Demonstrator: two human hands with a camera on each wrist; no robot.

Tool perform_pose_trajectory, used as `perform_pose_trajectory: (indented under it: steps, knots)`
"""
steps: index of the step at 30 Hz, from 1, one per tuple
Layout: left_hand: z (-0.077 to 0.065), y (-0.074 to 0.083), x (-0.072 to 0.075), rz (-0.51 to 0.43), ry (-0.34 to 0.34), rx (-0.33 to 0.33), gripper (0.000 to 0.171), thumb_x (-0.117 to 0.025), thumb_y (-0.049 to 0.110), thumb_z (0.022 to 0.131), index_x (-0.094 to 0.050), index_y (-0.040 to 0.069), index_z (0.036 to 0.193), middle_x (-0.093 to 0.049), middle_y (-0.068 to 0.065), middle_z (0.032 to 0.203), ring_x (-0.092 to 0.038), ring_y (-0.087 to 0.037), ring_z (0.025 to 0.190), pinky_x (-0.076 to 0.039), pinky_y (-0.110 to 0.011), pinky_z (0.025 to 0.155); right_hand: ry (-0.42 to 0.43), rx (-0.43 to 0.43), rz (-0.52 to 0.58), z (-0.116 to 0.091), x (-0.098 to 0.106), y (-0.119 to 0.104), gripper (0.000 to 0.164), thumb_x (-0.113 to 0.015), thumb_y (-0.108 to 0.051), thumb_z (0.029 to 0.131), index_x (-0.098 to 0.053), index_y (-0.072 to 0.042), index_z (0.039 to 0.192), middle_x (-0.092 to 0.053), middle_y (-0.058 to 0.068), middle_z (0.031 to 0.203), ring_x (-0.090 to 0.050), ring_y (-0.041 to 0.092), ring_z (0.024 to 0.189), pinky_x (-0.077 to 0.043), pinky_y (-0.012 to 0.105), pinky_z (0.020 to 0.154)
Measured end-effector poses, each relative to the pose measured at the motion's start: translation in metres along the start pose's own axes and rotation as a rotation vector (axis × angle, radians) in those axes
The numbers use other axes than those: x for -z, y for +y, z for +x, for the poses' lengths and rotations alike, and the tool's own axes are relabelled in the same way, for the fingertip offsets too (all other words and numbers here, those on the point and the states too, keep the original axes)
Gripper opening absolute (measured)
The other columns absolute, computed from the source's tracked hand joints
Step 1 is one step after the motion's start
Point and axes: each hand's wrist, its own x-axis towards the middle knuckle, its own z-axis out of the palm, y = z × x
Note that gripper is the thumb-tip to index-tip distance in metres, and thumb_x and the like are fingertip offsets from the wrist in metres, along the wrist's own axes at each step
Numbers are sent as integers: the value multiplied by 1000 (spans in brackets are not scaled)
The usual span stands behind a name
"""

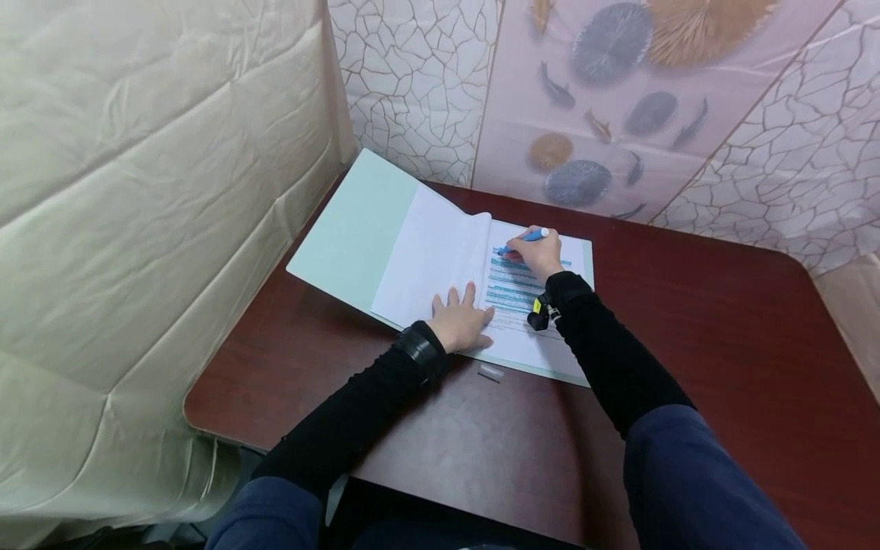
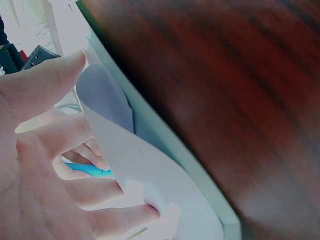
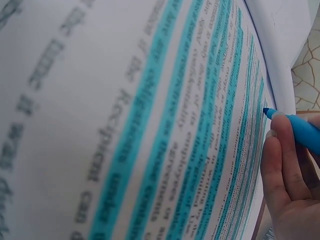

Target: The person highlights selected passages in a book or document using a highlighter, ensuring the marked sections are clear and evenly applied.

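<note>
My right hand (image 1: pixel 543 252) pinches a blue highlighter (image 1: pixel 532 236) near the top of a printed page (image 1: pixel 529 347). In the right wrist view the highlighter's tip (image 3: pixel 266 111) is right at the paper, by the upper lines. Many text lines on that page carry blue highlighting (image 3: pixel 132 130); the lower lines are plain. With fingers spread, my left hand (image 1: pixel 459 321) rests over the inner lower part of the pages, near the fold. Turned-over white sheets (image 1: pixel 429 252) lie on the left side of the open pale green folder (image 1: pixel 354 229), their edge curving up in the left wrist view.
The folder lies on a dark red-brown table (image 1: pixel 701 328). Close to its lower edge is a small clear piece (image 1: pixel 490 373). A cream cloth (image 1: pixel 158 191) hangs at the left, and a patterned wall covering (image 1: pixel 426 84) stands behind the table.
</note>
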Motion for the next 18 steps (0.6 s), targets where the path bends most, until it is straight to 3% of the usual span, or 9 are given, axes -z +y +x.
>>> perform_pose_trajectory:
  steps: [11, 18]
  knots:
    - [0, 0, 0, -3, 5, 0, 59, -49, 50, 86, -32, 30, 140, -6, -16, 151, -14, -41, 133, -17, -60, 101, -8, 16, -13, 5, 1, 3, 12, -63, -16, 82, -55, -7, 84, -66, 18, 88, -67, 24, 78, -52, 29, 74]
    - [-1, 0, 1, -4, 3, 1, 59, -50, 50, 86, -32, 31, 139, -7, -16, 151, -15, -41, 133, -18, -59, 101, 1, 4, -28, 5, 2, 5, 12, -63, -17, 82, -56, -7, 83, -65, 19, 91, -67, 25, 78, -51, 29, 76]
